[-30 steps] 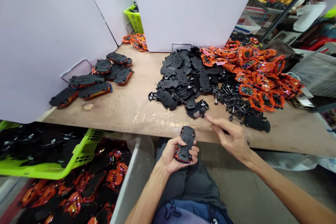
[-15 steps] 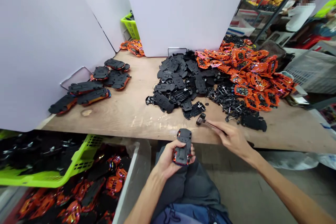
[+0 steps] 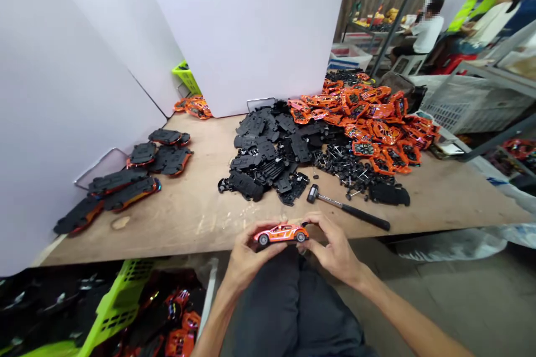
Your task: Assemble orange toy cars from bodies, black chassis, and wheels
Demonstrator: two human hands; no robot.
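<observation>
An orange toy car [image 3: 281, 232] with black wheels is held upright, side on, between both my hands just in front of the wooden table's [image 3: 201, 212] near edge. My left hand [image 3: 247, 256] grips its rear end, fingers curled. My right hand [image 3: 333, 248] pinches its front end. A small hammer [image 3: 345, 208] with a black handle lies on the table just beyond my right hand, untouched.
A heap of black chassis parts [image 3: 268, 153] sits mid-table, loose axles with wheels [image 3: 347, 170] beside it, orange car bodies [image 3: 368, 122] at the right. Finished cars lie upside down [image 3: 125, 184] at the left. Green baskets [image 3: 121, 307] stand below. Seated people are far right.
My right hand let go of the hammer, which now lies on the table, and came to the car. The car was turned from underside up to wheels down.
</observation>
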